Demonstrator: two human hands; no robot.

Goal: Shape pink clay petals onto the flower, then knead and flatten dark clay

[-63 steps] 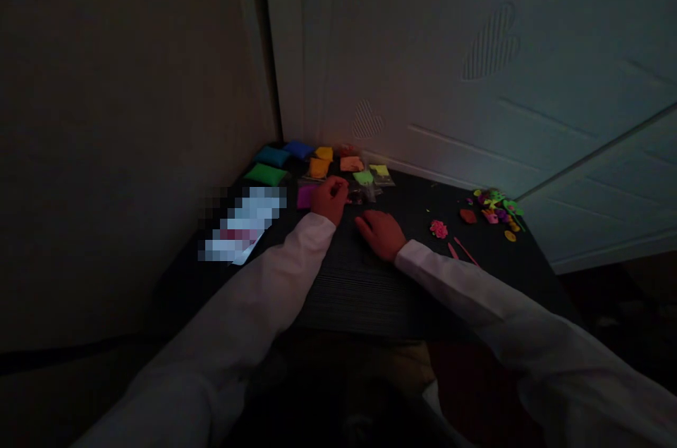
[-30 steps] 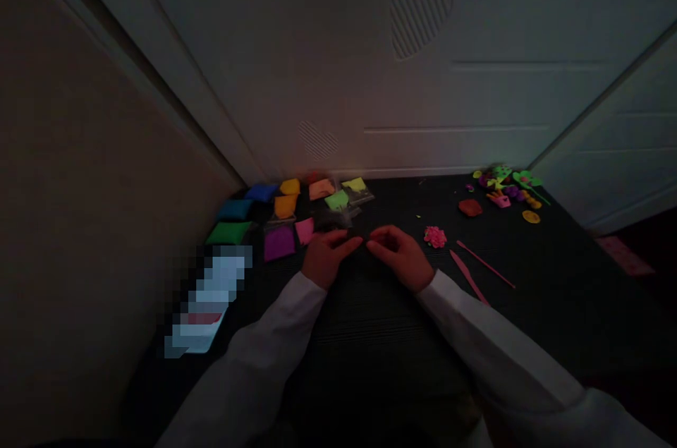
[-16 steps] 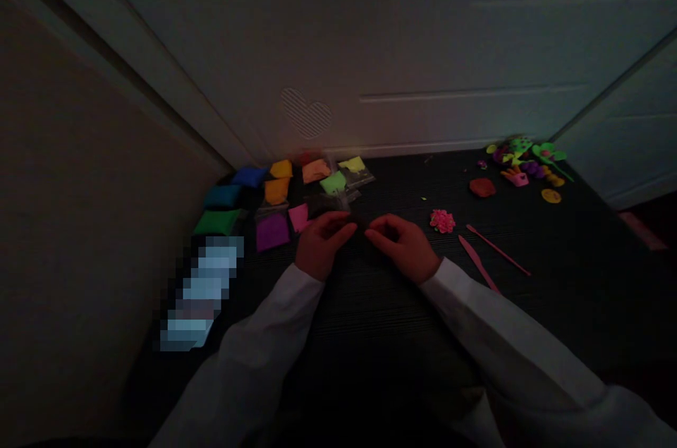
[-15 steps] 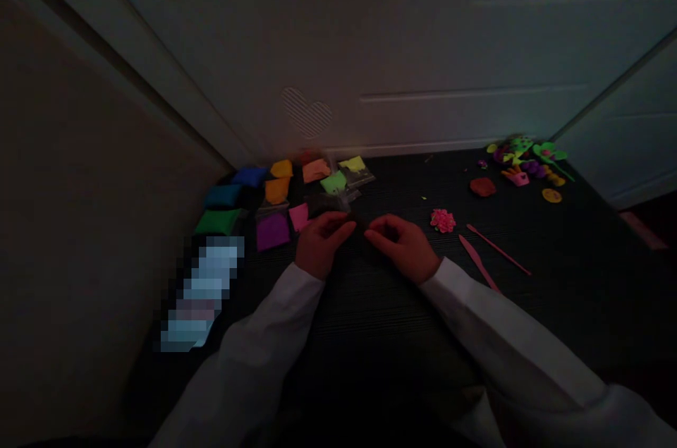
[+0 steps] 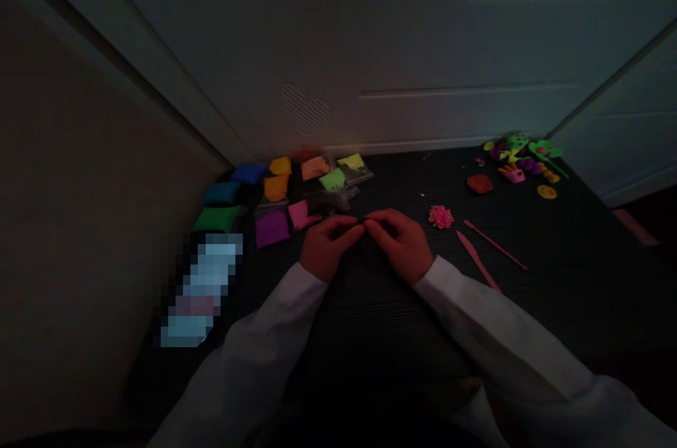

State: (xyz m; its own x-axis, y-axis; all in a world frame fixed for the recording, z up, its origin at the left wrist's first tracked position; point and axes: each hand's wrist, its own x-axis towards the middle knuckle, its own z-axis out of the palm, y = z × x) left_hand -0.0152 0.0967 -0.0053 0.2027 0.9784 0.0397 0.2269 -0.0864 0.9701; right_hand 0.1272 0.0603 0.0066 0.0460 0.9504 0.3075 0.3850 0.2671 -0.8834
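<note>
The scene is very dim. My left hand (image 5: pixel 328 247) and my right hand (image 5: pixel 402 242) meet fingertip to fingertip above the dark table (image 5: pixel 555 293). Both are pinched together on something dark and small that I cannot make out. Both arms wear white sleeves. Just beyond my left hand lie a pink clay packet (image 5: pixel 302 214) and a purple clay packet (image 5: pixel 271 228). A small pink clay flower (image 5: pixel 440 216) lies to the right of my right hand.
Several coloured clay packets (image 5: pixel 275 183) lie at the back left by the wall. Two pink modelling sticks (image 5: pixel 484 254) lie right of my hands. Small clay figures (image 5: pixel 521 159) and a red lump (image 5: pixel 479 183) sit at the back right. A blurred card (image 5: pixel 204 289) lies at the left.
My hands drew together from a small gap until the fingertips touch. Two seconds ago the left hand was at the packets and the right lay flat on the table.
</note>
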